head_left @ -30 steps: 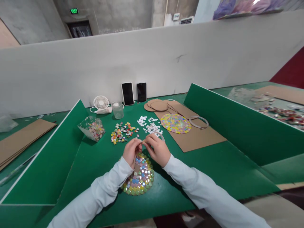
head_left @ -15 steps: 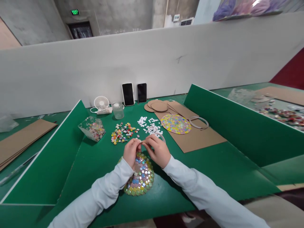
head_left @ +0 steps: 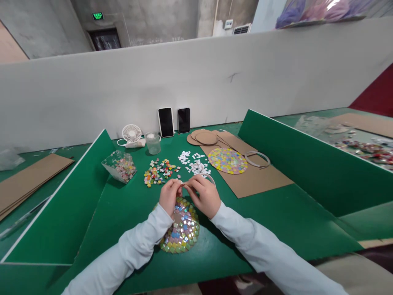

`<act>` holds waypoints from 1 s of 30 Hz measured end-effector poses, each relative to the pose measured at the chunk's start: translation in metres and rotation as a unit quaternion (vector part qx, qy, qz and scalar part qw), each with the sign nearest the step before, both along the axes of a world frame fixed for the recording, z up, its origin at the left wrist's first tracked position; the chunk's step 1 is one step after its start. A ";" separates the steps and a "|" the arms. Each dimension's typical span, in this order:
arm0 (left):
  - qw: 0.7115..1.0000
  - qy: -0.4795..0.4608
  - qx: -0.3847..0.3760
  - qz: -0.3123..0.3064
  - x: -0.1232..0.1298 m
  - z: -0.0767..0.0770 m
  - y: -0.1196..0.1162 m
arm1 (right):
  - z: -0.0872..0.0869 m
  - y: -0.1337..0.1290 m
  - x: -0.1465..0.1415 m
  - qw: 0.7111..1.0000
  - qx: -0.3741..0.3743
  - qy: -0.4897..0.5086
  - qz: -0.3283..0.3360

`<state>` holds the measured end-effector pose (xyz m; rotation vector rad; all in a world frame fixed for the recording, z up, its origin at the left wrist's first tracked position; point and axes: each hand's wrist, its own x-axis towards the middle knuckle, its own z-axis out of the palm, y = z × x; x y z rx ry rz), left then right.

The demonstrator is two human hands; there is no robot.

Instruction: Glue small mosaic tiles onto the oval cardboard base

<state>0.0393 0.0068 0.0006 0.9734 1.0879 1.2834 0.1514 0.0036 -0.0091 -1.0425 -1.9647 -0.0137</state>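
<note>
A green tabletop spreads around the hands. Beyond them, to their right, lies a cardboard sheet. Just below the hands, partly covered by the left sleeve, rests a shiny rounded mosaic with a bare brown patch. The left hand and right hand are together, fingertips nearly meeting. A pale ring shows behind the right hand; whether it is held, I cannot tell. Just beyond the hands sit white tiles and, farther left, coloured tiles. Smallest, between the pinched fingertips, is a tan piece, mostly hidden. A light, steady pinch seems best for it, with the left wrist lifted clear of the mosaic.
</note>
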 end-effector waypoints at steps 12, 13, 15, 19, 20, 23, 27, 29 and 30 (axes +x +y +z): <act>0.984 -0.143 -0.092 -0.053 0.002 0.009 -0.003 | 0.001 -0.001 0.000 1.000 -0.012 0.019 0.015; 0.981 -0.155 -0.101 -0.059 0.002 0.009 -0.003 | 0.001 -0.001 0.001 0.999 -0.016 0.023 0.017; 0.976 -0.170 -0.118 -0.068 0.002 0.009 -0.003 | 0.001 -0.001 0.001 0.999 -0.024 0.031 0.021; 0.966 -0.199 -0.145 -0.079 0.000 0.008 -0.001 | 0.002 -0.002 0.001 0.998 -0.039 0.051 0.029; 0.963 -0.207 -0.150 -0.082 0.000 0.008 -0.001 | 0.002 -0.002 0.001 0.997 -0.041 0.058 0.032; 0.958 -0.224 -0.156 -0.092 0.001 0.008 -0.002 | 0.002 -0.002 0.000 0.995 -0.044 0.079 0.036; 0.953 -0.238 -0.154 -0.106 0.000 0.009 -0.002 | 0.003 -0.004 -0.001 0.992 -0.041 0.107 0.046; 0.953 -0.241 -0.150 -0.103 -0.003 0.010 0.001 | 0.004 -0.004 -0.001 0.990 -0.041 0.128 0.051; 0.955 -0.239 -0.147 -0.097 -0.005 0.010 0.003 | 0.004 -0.004 -0.001 0.988 -0.040 0.141 0.049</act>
